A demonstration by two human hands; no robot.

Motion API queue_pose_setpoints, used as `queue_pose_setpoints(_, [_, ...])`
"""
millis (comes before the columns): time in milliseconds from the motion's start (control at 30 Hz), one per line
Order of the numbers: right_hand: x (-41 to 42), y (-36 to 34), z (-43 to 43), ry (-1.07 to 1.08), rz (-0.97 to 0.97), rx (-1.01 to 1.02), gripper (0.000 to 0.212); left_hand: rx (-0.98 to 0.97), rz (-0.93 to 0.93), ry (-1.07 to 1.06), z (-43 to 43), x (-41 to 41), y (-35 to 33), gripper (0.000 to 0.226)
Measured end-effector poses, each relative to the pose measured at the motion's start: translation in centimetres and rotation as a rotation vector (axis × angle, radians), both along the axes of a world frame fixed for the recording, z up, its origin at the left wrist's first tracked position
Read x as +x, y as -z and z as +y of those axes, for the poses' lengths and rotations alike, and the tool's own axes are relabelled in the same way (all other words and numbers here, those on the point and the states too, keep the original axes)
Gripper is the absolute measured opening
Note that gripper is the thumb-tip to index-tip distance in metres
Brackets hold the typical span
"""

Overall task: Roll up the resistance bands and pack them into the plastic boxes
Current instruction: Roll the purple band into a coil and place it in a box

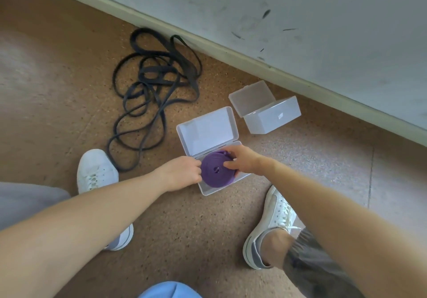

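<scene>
A rolled purple resistance band [216, 173] sits in the base of an open clear plastic box [209, 190], whose lid [208, 131] stands open behind it. My left hand [184, 173] grips the roll's left edge. My right hand [242, 161] holds its right and top side with curled fingers. A second clear plastic box [272, 118] stands open near the wall, with nothing visible inside. A black resistance band [150, 94] lies unrolled in loose loops on the floor to the left of the boxes.
Brown cork-patterned floor [196, 228] all around. A pale wall with skirting board [254, 59] runs diagonally behind the boxes. My white left shoe [97, 170] and white right shoe [270, 223] flank the near box.
</scene>
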State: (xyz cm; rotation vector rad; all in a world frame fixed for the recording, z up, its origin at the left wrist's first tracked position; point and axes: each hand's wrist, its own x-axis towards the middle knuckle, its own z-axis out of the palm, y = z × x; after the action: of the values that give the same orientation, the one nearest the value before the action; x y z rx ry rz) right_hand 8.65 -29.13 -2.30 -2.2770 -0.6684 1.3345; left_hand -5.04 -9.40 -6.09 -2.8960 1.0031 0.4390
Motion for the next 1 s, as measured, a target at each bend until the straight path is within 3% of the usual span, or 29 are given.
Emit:
queue_pose_setpoints(133, [-0.7, 1.2, 0.6, 0.012, -0.047, 0.009, 0.039, -0.116, 0.018, -0.098, 0.8, 0.0, 0.2, 0.02])
queue_pose_setpoints(267, [-0.5, 2.2, 0.1, 0.06, -0.059, -0.031, 0.038, -0.024, 0.064, -0.128, 1.6, -0.1, -0.4, 0.026])
queue_pose_setpoints(433, [-0.3, 2.5, 0.1, 0.065, -0.108, -0.069, 0.043, -0.214, 0.112, -0.299, 1.0, -0.6, -1.4, 0.047])
queue_pose_setpoints(567, [-0.3, 2.6, 0.2, 0.029, -0.15, -0.101, 0.043, -0.079, 0.191, -0.261, -0.2, -0.4, -2.1, 0.058])
queue_pose_setpoints(733, [-0.2, 3.0, 1.0, -0.164, -0.311, -0.257, 0.048, 0.022, 0.258, -0.292, -1.7, 0.9, -2.9, 0.059])
queue_pose_setpoints(1000, [-0.2, 3.8, 1.7, -0.123, -0.331, -0.35, 0.044, 0.15, 0.225, -0.26, -3.1, 1.3, -3.2, 0.058])
